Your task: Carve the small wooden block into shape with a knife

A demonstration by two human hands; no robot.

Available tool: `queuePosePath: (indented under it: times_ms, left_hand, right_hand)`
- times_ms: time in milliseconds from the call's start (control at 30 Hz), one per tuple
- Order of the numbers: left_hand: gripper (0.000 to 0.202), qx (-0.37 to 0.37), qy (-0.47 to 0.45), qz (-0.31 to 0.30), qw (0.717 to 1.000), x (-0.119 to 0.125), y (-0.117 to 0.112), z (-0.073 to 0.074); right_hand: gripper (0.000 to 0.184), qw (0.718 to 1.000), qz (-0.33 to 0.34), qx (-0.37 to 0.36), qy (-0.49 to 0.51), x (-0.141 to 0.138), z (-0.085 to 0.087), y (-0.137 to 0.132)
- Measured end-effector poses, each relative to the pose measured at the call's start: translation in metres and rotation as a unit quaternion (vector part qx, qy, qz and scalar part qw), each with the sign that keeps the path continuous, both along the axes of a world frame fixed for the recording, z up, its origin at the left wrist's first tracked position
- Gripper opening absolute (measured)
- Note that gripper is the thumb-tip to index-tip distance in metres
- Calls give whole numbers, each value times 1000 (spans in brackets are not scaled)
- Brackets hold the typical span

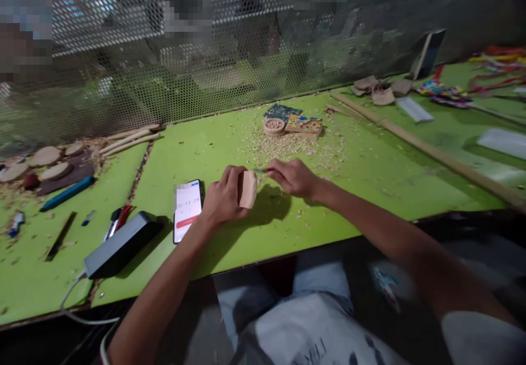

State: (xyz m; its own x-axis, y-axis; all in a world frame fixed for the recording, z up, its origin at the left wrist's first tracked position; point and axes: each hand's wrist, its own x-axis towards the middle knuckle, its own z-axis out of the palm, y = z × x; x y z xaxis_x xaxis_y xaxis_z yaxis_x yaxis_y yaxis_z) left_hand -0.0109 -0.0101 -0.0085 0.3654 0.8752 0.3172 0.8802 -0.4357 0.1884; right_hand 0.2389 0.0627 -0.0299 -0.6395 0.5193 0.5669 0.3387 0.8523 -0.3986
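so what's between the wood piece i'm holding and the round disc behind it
Head view: the thin tool in the right hand at the wood piece, then loose shavings up to the round disc.

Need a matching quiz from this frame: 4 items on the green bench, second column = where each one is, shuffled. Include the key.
Items
1. wooden block
2. thin tool
3. phone
4. wood shavings

Places
A. scattered on the table, on the far side of the block
B. in the grip of the right hand
C. in the grip of the left hand
D. lying flat, screen up, just left of the left hand

Pairs: 1-C, 2-B, 3-D, 4-A
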Motion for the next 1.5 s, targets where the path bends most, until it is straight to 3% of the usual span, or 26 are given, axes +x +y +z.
queuePosePath:
  times_ms: [133,433,800,1000,1067,1167,1233,1300,1500]
  left_hand:
    - [74,1,-11,9,1000,-2,1,-2]
    - [72,6,-15,-8,1000,-2,2,-6]
    - [71,-2,3,-14,1000,-4,3,-6]
    - [71,-4,-11,-22,1000,-6,5,-6]
    - [71,-1,-18,-35,999,-8,4,-6]
    - [71,5,-31,-66,997,-7,1,-5]
    - [70,8,-33,-73,997,-3,0,-3]
    - [69,6,-30,-70,997,0,-1,-2]
    - [73,-12,-9,-15,1000,-1,2,0]
  right_hand:
    - [42,996,45,43,-64,-9,-5,-18]
    - [53,993,49,40,-99,-12,-3,-20]
    - [54,991,52,64,-105,-9,-1,-15]
    - [52,992,50,35,-107,-10,-5,-13]
    - [51,995,16,-12,-98,-2,-8,2]
    - [49,988,-111,-100,-35,22,-12,39]
    - [45,978,-185,-82,43,38,-13,60]
    - [43,975,-201,-61,77,44,-12,66]
    - [40,997,-46,-55,-4,6,-6,12]
